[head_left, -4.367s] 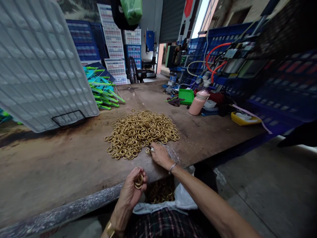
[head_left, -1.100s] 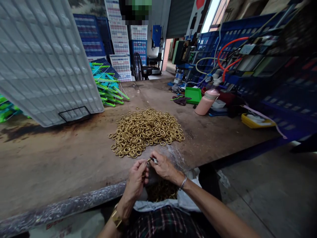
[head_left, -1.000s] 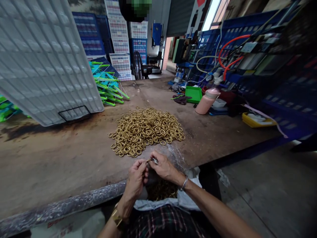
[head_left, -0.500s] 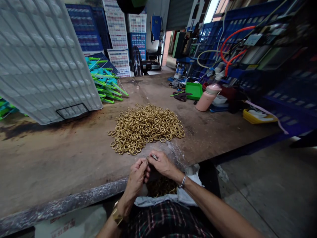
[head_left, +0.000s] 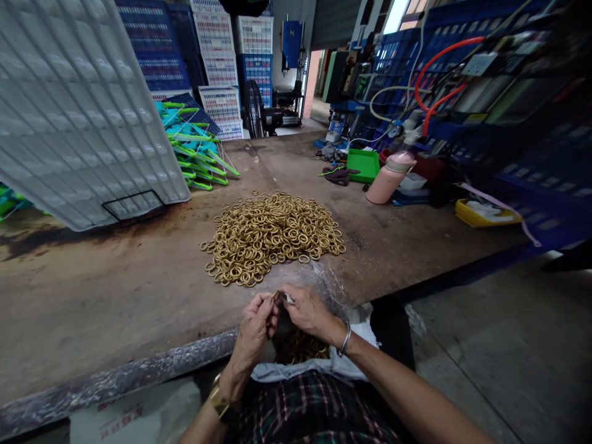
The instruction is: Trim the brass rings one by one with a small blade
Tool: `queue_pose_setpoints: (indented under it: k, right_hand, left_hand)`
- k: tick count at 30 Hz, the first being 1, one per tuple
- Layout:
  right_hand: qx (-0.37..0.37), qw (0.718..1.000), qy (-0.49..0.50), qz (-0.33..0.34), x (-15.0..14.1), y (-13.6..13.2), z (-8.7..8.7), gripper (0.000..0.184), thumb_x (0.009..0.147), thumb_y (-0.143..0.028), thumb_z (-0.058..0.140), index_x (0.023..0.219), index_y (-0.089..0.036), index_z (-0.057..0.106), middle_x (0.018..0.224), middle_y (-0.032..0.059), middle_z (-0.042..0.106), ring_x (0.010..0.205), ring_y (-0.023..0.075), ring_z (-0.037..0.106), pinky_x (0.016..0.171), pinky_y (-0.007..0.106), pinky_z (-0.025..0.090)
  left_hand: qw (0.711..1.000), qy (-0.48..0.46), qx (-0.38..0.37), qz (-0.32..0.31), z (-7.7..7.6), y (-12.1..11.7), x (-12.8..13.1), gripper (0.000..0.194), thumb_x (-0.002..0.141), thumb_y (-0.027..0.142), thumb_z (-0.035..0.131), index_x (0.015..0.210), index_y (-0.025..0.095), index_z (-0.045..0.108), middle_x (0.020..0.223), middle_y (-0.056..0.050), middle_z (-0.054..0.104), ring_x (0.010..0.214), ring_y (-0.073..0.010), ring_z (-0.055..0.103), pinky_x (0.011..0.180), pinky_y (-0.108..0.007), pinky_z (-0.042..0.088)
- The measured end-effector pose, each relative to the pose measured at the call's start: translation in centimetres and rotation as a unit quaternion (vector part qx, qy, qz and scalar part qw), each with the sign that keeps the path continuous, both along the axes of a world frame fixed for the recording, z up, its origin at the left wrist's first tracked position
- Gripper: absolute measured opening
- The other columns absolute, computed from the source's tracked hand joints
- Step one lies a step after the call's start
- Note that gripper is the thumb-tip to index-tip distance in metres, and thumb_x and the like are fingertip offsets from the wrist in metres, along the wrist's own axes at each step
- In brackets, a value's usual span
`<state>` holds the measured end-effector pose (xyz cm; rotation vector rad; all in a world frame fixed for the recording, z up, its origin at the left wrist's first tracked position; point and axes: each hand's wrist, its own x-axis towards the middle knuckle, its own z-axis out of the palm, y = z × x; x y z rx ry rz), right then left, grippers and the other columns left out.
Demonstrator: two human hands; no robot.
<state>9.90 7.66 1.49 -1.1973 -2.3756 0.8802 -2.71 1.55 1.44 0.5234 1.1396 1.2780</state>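
Note:
My left hand is closed in a pinch, with a sliver of a gold-coloured ring showing at its fingertips. Close against it, my right hand is closed around a small pale metallic tool, mostly hidden by the fingers. Both hands are just above the table's front edge. Beyond them a pile of gold-coloured rings lies on the brown table. Below my hands, an open white sack at my lap holds more rings, darker in the shade.
A tilted translucent ribbed panel stands at left, beside green and blue plastic pieces. At right are a pink bottle, a green tray and a yellow tray. Stacked crates and a fan stand behind.
My right hand's fingertips have drawn slightly away from the left's and turned, so a ring edge and more of the pale tool show between them. The pile looks the same.

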Motion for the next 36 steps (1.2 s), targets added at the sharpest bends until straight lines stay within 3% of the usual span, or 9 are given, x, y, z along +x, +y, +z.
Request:
queue_pose_setpoints:
  k: [6, 15, 19, 24, 29, 36]
  right_hand:
    - [0.052, 0.995, -0.076, 0.035, -0.1, -0.6, 0.1, 0.02, 0.074, -0.011, 0.04, 0.085, -0.018, 0.055, 0.07, 0.0018, 0.06, 0.059, 0.0123, 0.046, 0.057, 0.023, 0.026]
    - [0.063, 0.984, -0.164, 0.014, -0.7, -0.8, -0.1, 0.027, 0.073, -0.01, 0.039, 0.095, -0.017, 0.054, 0.082, 0.0056, 0.063, 0.067, 0.0156, 0.054, 0.058, 0.025, 0.028]
    - [0.062, 0.974, -0.216, -0.03, -0.3, 0.3, -0.3, 0.026, 0.076, -0.011, 0.039, 0.098, -0.016, 0.053, 0.085, 0.0083, 0.064, 0.069, 0.0171, 0.057, 0.059, 0.026, 0.03]
    - [0.088, 0.962, -0.219, -0.138, 1.7, 3.4, -0.1, 0.025, 0.08, -0.012, 0.037, 0.102, -0.017, 0.049, 0.095, 0.0081, 0.062, 0.08, 0.0171, 0.057, 0.064, 0.025, 0.032]
    - [0.092, 0.951, -0.229, -0.186, 2.3, 5.5, -0.6, 0.024, 0.085, -0.022, 0.038, 0.107, -0.017, 0.046, 0.094, 0.0084, 0.062, 0.083, 0.0185, 0.057, 0.065, 0.026, 0.031]
    - [0.082, 0.944, -0.238, -0.212, 1.8, 6.8, -1.1, 0.022, 0.084, -0.022, 0.04, 0.105, -0.016, 0.047, 0.088, 0.0073, 0.064, 0.077, 0.0183, 0.059, 0.06, 0.026, 0.028]
  left_hand:
    - [1.0, 0.02, -0.003, 0.007, -0.5, -0.1, 0.0, 0.035, 0.067, 0.047, 0.065, 0.074, 0.017, 0.051, 0.055, 0.006, 0.05, 0.039, -0.0034, 0.038, 0.035, -0.014, 0.024]
    - [0.999, 0.036, 0.007, 0.004, -0.9, -0.3, 0.0, 0.033, 0.069, 0.047, 0.063, 0.072, 0.017, 0.049, 0.054, 0.006, 0.049, 0.039, -0.0033, 0.038, 0.036, -0.014, 0.025]
    - [0.999, -0.046, 0.0, -0.023, 0.1, -0.7, 0.0, 0.033, 0.066, 0.044, 0.067, 0.07, 0.017, 0.049, 0.053, 0.006, 0.047, 0.04, -0.0034, 0.038, 0.036, -0.014, 0.025]
    - [0.988, -0.147, -0.007, -0.041, 1.1, -0.9, -0.1, 0.028, 0.068, 0.038, 0.068, 0.072, 0.015, 0.052, 0.059, 0.004, 0.05, 0.043, -0.0041, 0.041, 0.037, -0.015, 0.027]
    - [0.984, -0.17, -0.05, 0.002, 0.6, -0.3, -0.1, 0.03, 0.065, 0.038, 0.07, 0.07, 0.013, 0.052, 0.073, -0.003, 0.059, 0.048, -0.0057, 0.047, 0.037, -0.016, 0.029]
    - [0.969, -0.237, -0.07, 0.007, -0.2, 0.4, -0.8, 0.024, 0.064, 0.028, 0.071, 0.078, 0.015, 0.057, 0.065, 0.0, 0.057, 0.049, -0.0073, 0.05, 0.037, -0.015, 0.031]
